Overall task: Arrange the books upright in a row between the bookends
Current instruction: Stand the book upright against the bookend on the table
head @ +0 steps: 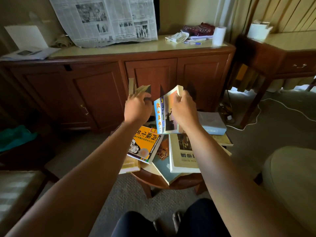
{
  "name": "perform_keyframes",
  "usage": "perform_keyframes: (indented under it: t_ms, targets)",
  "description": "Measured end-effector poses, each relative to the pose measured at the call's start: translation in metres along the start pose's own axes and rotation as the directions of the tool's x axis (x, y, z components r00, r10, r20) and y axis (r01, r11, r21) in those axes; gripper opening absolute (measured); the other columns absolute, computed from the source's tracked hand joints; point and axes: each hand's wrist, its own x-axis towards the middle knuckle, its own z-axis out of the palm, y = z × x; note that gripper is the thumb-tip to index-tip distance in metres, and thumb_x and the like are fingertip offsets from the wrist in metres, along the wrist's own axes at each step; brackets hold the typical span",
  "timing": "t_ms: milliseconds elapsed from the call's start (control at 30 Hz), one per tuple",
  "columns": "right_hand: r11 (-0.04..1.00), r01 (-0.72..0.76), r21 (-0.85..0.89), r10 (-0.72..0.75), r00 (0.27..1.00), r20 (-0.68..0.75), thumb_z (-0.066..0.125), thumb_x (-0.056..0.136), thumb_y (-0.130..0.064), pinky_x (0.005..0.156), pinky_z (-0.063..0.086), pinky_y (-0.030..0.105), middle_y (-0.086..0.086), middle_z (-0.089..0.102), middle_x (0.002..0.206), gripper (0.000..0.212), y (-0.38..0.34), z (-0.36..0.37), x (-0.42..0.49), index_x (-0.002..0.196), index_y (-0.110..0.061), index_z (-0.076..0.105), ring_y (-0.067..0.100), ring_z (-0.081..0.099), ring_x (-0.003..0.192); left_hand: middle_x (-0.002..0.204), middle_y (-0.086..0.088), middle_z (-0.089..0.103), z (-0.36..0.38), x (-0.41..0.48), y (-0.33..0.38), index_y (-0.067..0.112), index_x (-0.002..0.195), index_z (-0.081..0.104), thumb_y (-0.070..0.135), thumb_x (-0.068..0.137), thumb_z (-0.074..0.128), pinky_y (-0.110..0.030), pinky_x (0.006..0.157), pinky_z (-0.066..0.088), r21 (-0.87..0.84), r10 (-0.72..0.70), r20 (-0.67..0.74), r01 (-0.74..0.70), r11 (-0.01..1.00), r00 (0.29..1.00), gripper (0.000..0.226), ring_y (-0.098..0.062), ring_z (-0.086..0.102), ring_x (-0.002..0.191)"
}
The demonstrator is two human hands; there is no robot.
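My right hand (183, 106) grips a paperback with a blue spine (165, 113), held tilted above a small round wooden table (153, 181). My left hand (137, 107) rests on the top of a dark upright book (145, 90) at the table's far side, next to a tan cardboard bookend (131, 85). Several books lie flat on the table: an orange one (145, 142), a cream one (183, 156), a blue-and-brown one (162, 161) and a pale blue one (212, 123). A second bookend is not visible.
A long wooden cabinet (119, 77) stands right behind the table, with a newspaper (106, 19), a paper roll (219, 35) and clutter on top. A side desk (273, 53) is at the right, a white cable (282, 105) on the carpet, a cushioned seat (290, 177) near right.
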Motion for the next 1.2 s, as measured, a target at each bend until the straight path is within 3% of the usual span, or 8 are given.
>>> perform_keyframes:
  t_ms: [167,267,433,700,833,967,1067,1200]
  targets:
    - [1.0,0.011,0.0,-0.011,1.0,0.018,0.034,0.11,-0.036,0.084,0.058,0.04,0.009,0.061,0.135,0.041,0.0,0.02,0.032,0.141,-0.012,0.047,0.024,0.065,0.112,0.146,-0.018,0.053,0.029,0.09,-0.03,0.018,0.131,0.065,0.033,0.101,0.043,-0.063,0.123,0.021,0.581,0.073,0.271,-0.224,0.783,0.96,0.041,-0.043,0.032,0.147]
    - [1.0,0.025,-0.007,-0.025,1.0,0.015,0.034,0.11,-0.035,0.073,0.057,0.033,0.007,0.062,0.131,0.04,0.001,0.027,0.048,0.142,-0.013,0.045,0.02,0.066,0.102,0.167,-0.019,0.022,0.045,0.127,-0.035,0.028,0.151,0.045,0.061,0.099,0.047,-0.073,0.119,0.013,0.755,-0.109,0.331,-0.194,0.626,0.937,0.062,-0.048,0.013,0.154]
    - [0.999,-0.007,-0.035,0.009,0.999,0.046,0.034,0.111,-0.035,0.05,0.036,0.017,0.004,0.061,0.125,0.039,0.004,0.042,0.077,0.141,-0.013,0.045,0.001,0.05,0.067,0.159,-0.021,0.036,0.067,0.149,-0.053,0.01,0.164,0.004,0.063,0.08,0.077,-0.055,0.095,0.052,0.573,-0.449,0.246,0.245,0.782,0.859,0.124,-0.041,0.05,0.135]
    - [0.992,0.018,-0.126,-0.004,0.994,0.112,0.043,0.106,-0.028,0.054,0.033,0.024,0.017,0.067,0.116,0.037,-0.009,0.081,0.141,0.117,0.002,0.061,0.033,0.064,0.096,0.127,-0.01,0.063,0.063,0.16,-0.083,0.006,0.141,0.047,0.019,0.088,0.071,-0.04,0.082,0.055,0.405,-0.473,0.2,0.367,0.837,0.858,0.059,-0.03,0.064,0.113]
    - [0.997,-0.012,-0.077,0.028,0.978,0.208,0.049,0.103,-0.019,0.065,0.036,0.021,0.018,0.064,0.128,0.037,-0.025,0.11,0.17,0.131,0.003,0.058,0.033,0.064,0.106,0.123,-0.016,0.063,0.062,0.167,-0.088,0.005,0.155,0.027,0.02,0.095,0.06,-0.044,0.095,0.057,0.348,-0.54,0.311,0.435,0.831,0.782,0.07,-0.032,0.068,0.107]
    - [0.995,-0.1,-0.006,0.097,0.943,0.319,0.047,0.102,-0.014,0.05,0.045,0.023,0.014,0.064,0.12,0.041,-0.034,0.138,0.187,0.141,0.0,0.052,0.019,0.057,0.073,0.112,-0.014,0.063,0.064,0.173,-0.09,0.009,0.155,0.027,0.026,0.095,0.059,-0.048,0.095,0.058,0.279,-0.566,0.324,0.495,0.823,0.759,0.069,-0.031,0.069,0.103]
    - [0.975,-0.219,0.04,0.179,0.878,0.443,0.043,0.104,-0.02,0.079,0.063,0.047,0.015,0.066,0.108,0.034,-0.031,0.156,0.194,0.132,-0.005,0.055,0.033,0.07,0.09,0.112,-0.014,0.059,0.065,0.173,-0.09,0.008,0.154,0.027,0.033,0.098,0.06,-0.05,0.092,0.06,0.152,-0.565,0.353,0.55,0.821,0.746,0.069,-0.033,0.067,0.105]
    - [0.958,-0.271,0.091,0.18,0.819,0.545,0.043,0.107,-0.027,0.089,0.061,0.047,0.019,0.071,0.105,0.026,-0.019,0.176,0.192,0.097,-0.011,0.061,0.034,0.072,0.097,0.126,-0.017,0.065,0.06,0.17,-0.096,0.006,0.146,0.042,0.037,0.097,0.054,-0.039,0.065,0.056,0.004,-0.611,0.39,0.662,0.75,0.689,0.06,-0.03,0.068,0.102]
